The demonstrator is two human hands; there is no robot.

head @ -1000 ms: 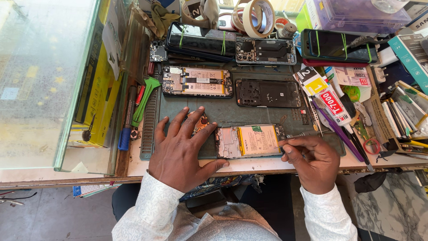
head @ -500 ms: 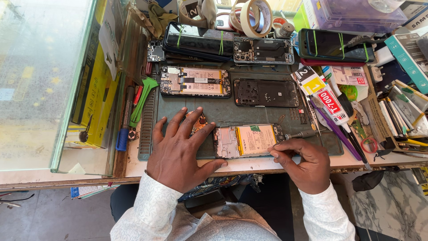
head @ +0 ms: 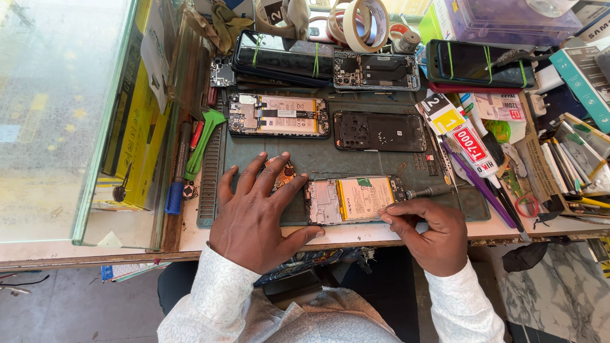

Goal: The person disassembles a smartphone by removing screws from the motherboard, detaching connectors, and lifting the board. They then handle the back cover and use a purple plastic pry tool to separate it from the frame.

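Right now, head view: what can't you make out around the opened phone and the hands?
- Right hand: its fingertips curl over the opened phone edge; any small part pinched there is hidden.
- Screwdriver: tip too small to tell.
- Left hand: covers the mat and most of a small orange part.
- Phone screws: too small.

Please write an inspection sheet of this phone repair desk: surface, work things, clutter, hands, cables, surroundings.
Surface: dark green work mat on a pale desk.
Job's things: opened phone with yellow battery, lying at the mat's front edge; screwdriver beside its right end.
Clutter: two more opened phones and a black back cover behind; banded phones; tape rolls; glue tube; green pry tool.
Grippers: left hand flat on the mat, fingers spread, thumb near the opened phone; right hand at that phone's right end, fingers curled, holding the screwdriver.
Cables: nothing seen.
Surroundings: glass panel on the left; grey floor below.
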